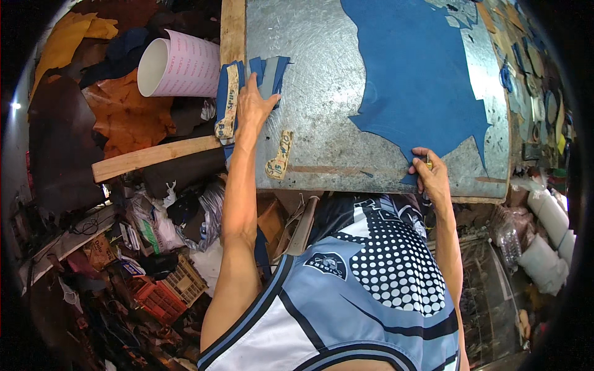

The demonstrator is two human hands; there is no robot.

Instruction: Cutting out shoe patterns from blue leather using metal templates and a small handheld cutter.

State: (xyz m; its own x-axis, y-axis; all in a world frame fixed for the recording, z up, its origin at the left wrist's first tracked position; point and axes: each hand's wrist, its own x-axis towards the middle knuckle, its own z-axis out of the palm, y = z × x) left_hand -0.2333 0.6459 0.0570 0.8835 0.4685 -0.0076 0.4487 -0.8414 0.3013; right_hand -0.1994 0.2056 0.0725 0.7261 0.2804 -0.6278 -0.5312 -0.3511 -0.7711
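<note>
My left hand point(253, 104) reaches to the far left of the metal-topped table point(309, 93), fingers spread over a small pile of cut blue leather pieces point(269, 71). Just left of it, a cream pattern piece point(230, 102) with handwriting lies on more blue pieces. A second cream pattern piece point(280, 154) rests on the bare metal, nearer to me. My right hand point(431, 175) is closed at the table's near edge, beside the lower tip of a large blue leather hide point(421, 74). Something small and yellowish shows between its fingers; what it is I cannot make out.
A white roll with pink print point(179, 65) stands left of the table, by brown and orange leather point(130, 114). A wooden bar point(158, 157) juts out leftward. Crates point(164, 297) and bags lie lower left. Scraps and tools line the far right; wrapped rolls point(547, 213) stand below.
</note>
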